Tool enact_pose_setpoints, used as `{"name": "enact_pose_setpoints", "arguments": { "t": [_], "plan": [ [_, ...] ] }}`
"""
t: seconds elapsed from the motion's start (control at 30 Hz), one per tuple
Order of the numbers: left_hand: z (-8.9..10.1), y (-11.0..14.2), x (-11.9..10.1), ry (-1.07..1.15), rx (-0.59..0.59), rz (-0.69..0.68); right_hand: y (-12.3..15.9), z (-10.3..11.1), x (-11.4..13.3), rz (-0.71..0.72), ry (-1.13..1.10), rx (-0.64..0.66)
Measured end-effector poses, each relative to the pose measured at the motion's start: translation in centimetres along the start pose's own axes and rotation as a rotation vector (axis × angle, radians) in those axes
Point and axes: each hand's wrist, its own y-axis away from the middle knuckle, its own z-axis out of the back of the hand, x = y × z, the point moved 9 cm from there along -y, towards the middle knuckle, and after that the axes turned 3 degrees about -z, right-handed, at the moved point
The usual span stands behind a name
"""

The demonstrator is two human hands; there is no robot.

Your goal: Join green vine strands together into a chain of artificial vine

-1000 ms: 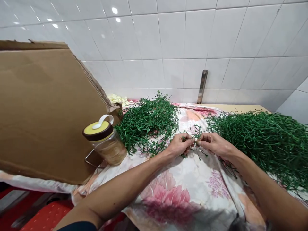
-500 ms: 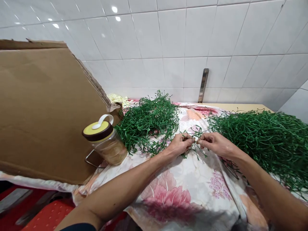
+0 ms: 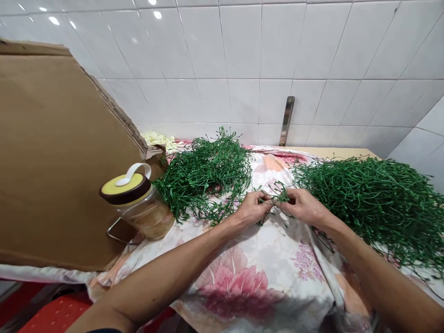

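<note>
**On the white-and-pink floral cloth (image 3: 239,286), left hand (image 3: 252,209):** left fingers (image 3: 261,198) clenched on a thin green wiry vine sprig (image 3: 279,196).
**Right hand (image 3: 305,206):** right fingers (image 3: 290,193) clenched on the same sprig.
**Sprig location:** between both hands, above the cloth.
**Left of hands:** tangled green vine heap (image 3: 204,178), touching a clear jar with yellow-and-brown lid (image 3: 138,203).
**Right of hands:** larger green vine heap (image 3: 371,203).
**Far left:** brown cardboard sheet (image 3: 58,152).

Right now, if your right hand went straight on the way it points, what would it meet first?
The right hand points left, so it would most likely meet the green wiry sprig held between both hands first, then the left hand. Depth is hard to judge from this view.
</note>
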Motion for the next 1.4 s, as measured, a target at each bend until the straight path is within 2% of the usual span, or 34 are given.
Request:
{"name": "enact_pose_setpoints", "arguments": {
  "t": [0.17, 0.33, 0.63, 0.87, 0.97, 1.13, 1.27, 1.4],
  "plan": [
    [0.7, -0.2, -0.2, -0.127, -0.043, -0.084, 0.0, 0.1, 0.1, -0.054, 0.119, -0.057],
    [0.9, -0.2, -1.1, -0.348, -0.052, -0.216, 0.3, 0.0, 0.8, -0.035, 0.181, -0.087],
    [1.2, 0.0, -1.6, -0.488, -0.138, -0.203, 0.2, -0.3, 0.1, -0.202, 0.31, -0.157],
    [1.3, 0.6, -4.2, -0.629, -0.234, -0.336, -0.2, 0.1, 2.1, -0.114, 0.558, -0.308],
    [1.6, 0.1, -4.6, -0.558, -0.277, -0.344, -0.3, 0.8, 2.8, -0.119, 0.576, -0.352],
    [1.5, 0.1, -4.1, -0.322, -0.278, -0.265, -0.3, 2.4, 1.9, -0.143, 0.525, -0.394],
    [0.5, 1.6, -5.4, -0.295, -0.193, -0.395, 0.6, 5.6, 0.8, -0.152, 0.527, -0.555],
    [1.2, 0.8, -3.2, -0.013, -0.184, -0.164, 2.7, 9.3, 2.0, -0.033, 0.413, -0.723]
  ]
}}
